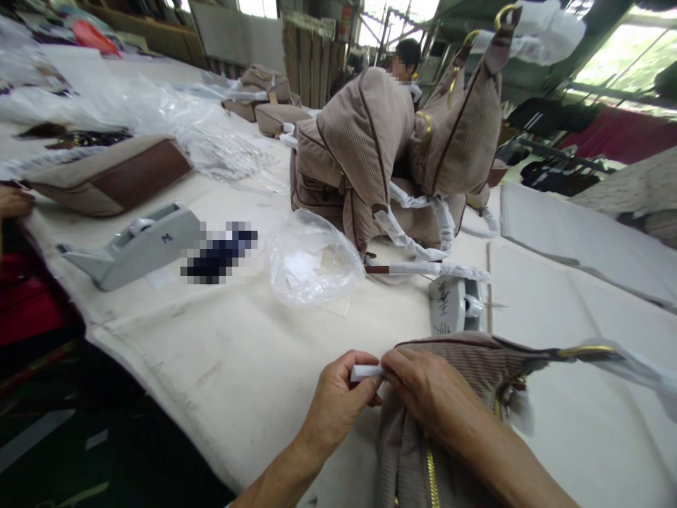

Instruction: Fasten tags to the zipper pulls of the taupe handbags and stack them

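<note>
Two hands met at a white strip over a brown corduroy bag

A grey tape dispenser stood near the left edge of the tabletop; to its right, farther from the near edge than the hands, lay a crumpled clear plastic bag; the left forearm came in across the near edge and slanted up and to the right, its wrist nearly straight; the left hand was almost closed, thumb and forefinger pinching the strip, the other fingers curled in beneath; the strip lay roughly level between the two hands; the right hand was turned back upward, its fingers bent and bunched together, the tips closed on the strip's right end; the brown corduroy bag lay toward the tabletop's near edge, under the right hand and right forearm, a gold zipper showing on its near part; the right forearm slanted in from the lower right; just beyond the bag stood a second dispenser, marked with dark writing; the bag's wrapped strap stretched away to the right.
</note>
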Available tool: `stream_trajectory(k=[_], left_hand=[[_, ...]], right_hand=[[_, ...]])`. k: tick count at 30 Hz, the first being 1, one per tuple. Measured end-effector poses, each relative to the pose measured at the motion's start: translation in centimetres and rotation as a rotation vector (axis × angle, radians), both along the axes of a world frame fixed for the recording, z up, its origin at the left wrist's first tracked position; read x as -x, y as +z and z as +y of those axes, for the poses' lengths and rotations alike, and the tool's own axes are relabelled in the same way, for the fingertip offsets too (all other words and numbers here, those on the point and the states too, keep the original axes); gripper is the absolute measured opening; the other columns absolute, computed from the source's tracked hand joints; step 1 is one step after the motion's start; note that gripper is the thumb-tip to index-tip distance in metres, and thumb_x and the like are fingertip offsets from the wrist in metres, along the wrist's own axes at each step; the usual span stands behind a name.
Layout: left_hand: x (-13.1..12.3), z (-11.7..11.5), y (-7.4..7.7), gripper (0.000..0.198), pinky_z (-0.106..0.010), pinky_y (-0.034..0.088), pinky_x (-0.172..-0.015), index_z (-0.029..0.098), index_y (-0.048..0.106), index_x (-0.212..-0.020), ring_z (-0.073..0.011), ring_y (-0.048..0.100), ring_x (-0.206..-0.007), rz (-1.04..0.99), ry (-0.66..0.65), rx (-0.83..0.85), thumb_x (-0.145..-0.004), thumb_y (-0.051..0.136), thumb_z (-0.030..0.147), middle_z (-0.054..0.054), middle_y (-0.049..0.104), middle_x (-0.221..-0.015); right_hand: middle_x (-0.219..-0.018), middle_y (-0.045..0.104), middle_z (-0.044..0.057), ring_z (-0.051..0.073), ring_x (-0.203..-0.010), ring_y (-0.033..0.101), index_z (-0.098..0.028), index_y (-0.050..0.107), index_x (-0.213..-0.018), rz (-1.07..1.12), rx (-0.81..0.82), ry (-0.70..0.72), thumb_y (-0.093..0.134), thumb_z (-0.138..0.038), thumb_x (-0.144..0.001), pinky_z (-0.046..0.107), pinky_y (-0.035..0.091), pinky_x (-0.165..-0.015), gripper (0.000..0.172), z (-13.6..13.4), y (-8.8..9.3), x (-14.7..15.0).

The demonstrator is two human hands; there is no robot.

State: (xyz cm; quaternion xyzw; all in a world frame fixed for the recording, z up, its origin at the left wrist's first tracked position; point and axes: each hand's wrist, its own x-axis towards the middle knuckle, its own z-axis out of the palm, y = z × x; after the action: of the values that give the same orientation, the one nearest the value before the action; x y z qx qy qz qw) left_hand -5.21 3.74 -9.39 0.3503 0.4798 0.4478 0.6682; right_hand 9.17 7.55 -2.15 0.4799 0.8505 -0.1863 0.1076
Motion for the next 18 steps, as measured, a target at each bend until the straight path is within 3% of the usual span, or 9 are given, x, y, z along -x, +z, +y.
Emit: stream_trajectory(k=[4,9,18], left_hand=[[0.23,0.57,0.24,0.026,-0.022,0.048,-0.054,0.012,0.059,-0.089,-0.0119,0.061,-0.053,0.037,-0.053,0.043,-0.073,0.066,0.031,-0.002,0.067,-0.069],[0.43,0.99,-0.06,0.021,-0.022,0.046,-0.050,0.011,0.059,-0.085,-0.0108,0.059,-0.048,0.055,-0.082,0.079,-0.074,0.063,0.029,-0.003,0.067,-0.065],[-0.21,1.07,-0.64,0.022,-0.021,0.047,-0.052,0.013,0.060,-0.085,-0.0105,0.059,-0.051,-0.039,-0.096,0.102,-0.071,0.068,0.028,0.001,0.063,-0.064]], right_hand=[[-0.079,0.062,0.003,0.019,-0.071,0.056,-0.018,0.058,-0.083,0.010,-0.041,0.037,0.048,-0.012,-0.088,0.028,0.032,-0.060,0.013,-0.27,-0.30,0.03],[-0.092,0.062,0.007,0.023,-0.087,0.056,-0.016,0.061,-0.089,-0.047,-0.119,0.096,0.049,-0.009,-0.086,0.036,0.034,-0.082,0.014,-0.41,0.06,0.13],[-0.081,0.064,0.006,0.019,-0.075,0.058,-0.015,0.062,-0.084,-0.056,-0.040,0.057,0.049,-0.010,-0.087,0.029,0.033,-0.068,0.014,-0.02,0.08,0.32]])
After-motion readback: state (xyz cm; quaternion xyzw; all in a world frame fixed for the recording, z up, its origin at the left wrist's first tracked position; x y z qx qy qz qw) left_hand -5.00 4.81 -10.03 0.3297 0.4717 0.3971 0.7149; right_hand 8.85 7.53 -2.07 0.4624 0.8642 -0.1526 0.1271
